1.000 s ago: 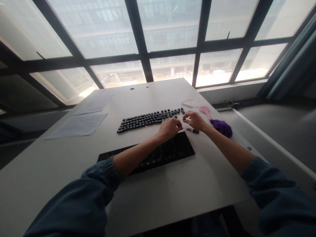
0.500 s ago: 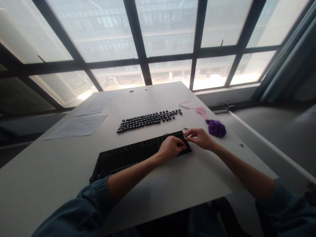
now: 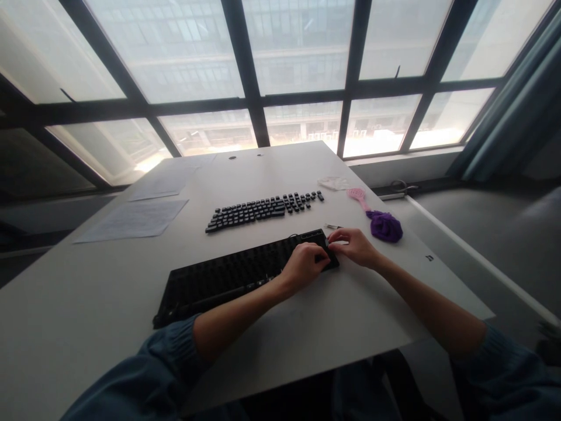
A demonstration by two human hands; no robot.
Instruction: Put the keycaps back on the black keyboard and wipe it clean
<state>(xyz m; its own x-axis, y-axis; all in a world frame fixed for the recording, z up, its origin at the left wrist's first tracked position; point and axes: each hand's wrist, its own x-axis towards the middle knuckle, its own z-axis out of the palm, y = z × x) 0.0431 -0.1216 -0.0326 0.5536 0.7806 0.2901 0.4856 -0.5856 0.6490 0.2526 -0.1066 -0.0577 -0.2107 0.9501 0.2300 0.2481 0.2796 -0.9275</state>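
Observation:
A black keyboard base [image 3: 228, 279], its keycaps off over most of the part I can see, lies slanted on the white table. My left hand [image 3: 305, 262] rests over its right end, fingers curled and pressed together; whatever they grip is hidden. At the base's right edge, my right hand [image 3: 353, 245] has thumb and fingertips pinched together beside a small pale spot too tiny to name. Behind the base, the loose black keycaps [image 3: 249, 215] lie in keyboard order. A thin metal tool [image 3: 332, 226] lies just beyond my right fingers.
To the right are a pink hairbrush [image 3: 358, 197], a bunched purple cloth [image 3: 384, 226] and a crumpled clear plastic bag [image 3: 333, 183]. Paper sheets [image 3: 134, 222] lie at the left. Large windows [image 3: 302, 47] stand beyond the table [image 3: 280, 356], whose right edge is near my right forearm.
The view has shifted slightly, and the keyboard base's left end shows more fully beside my left sleeve. Both hands keep nearly the same place and pose at the right end.

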